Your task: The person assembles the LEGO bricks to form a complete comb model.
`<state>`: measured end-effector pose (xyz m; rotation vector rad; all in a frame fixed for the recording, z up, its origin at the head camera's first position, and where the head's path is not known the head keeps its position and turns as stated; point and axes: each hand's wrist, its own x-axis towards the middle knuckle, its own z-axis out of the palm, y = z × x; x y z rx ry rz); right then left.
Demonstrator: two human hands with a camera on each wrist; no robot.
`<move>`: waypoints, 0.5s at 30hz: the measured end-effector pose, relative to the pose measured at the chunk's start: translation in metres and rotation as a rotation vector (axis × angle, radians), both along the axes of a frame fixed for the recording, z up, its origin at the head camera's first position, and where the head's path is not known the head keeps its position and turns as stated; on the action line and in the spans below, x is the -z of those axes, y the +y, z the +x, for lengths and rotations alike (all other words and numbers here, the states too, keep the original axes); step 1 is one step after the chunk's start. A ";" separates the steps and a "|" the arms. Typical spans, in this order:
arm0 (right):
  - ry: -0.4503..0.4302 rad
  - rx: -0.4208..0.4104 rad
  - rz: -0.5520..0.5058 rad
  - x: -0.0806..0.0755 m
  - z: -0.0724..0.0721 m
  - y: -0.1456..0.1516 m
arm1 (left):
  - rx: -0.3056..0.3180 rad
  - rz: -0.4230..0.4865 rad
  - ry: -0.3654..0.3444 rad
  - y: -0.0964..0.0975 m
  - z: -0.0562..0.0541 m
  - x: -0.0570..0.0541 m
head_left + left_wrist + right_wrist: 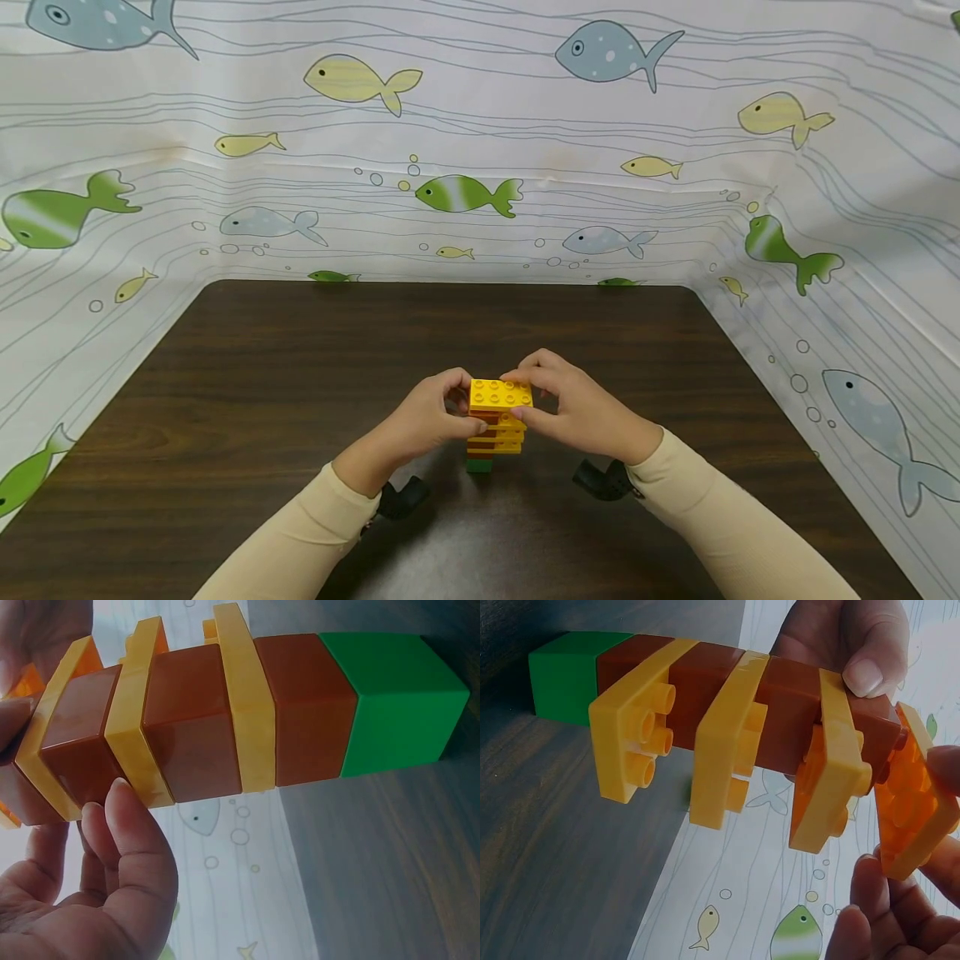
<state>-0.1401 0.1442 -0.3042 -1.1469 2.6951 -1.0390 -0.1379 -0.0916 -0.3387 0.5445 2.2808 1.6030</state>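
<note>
A tower (480, 446) of stacked toy building bricks stands on the table, brown bricks alternating with thin yellow ones above a green brick (405, 705) at the foot. My left hand (423, 417) grips it near the top, thumb in front and fingers behind. The left thumb lies on the uppermost brown brick (874, 720) in the right wrist view. My right hand (585, 408) pinches the topmost yellow brick (498, 393) by its right end. In the right wrist view that yellow brick sits tilted at the brown studs, a gap showing along one side. Lower yellow bricks (731, 742) jut out to the right.
The dark wooden table (262, 358) runs back to a white fish-print sheet (480, 125), which rises behind and on both sides. Black wrist mounts (603, 481) hang below both forearms, close over the table.
</note>
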 end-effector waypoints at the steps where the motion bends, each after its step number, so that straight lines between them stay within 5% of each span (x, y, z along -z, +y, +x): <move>1: 0.003 -0.004 0.004 0.000 0.000 0.000 | 0.001 -0.003 0.002 0.000 0.000 0.000; 15: 0.046 -0.031 0.081 -0.005 -0.001 -0.001 | -0.014 -0.007 0.010 0.000 0.001 0.000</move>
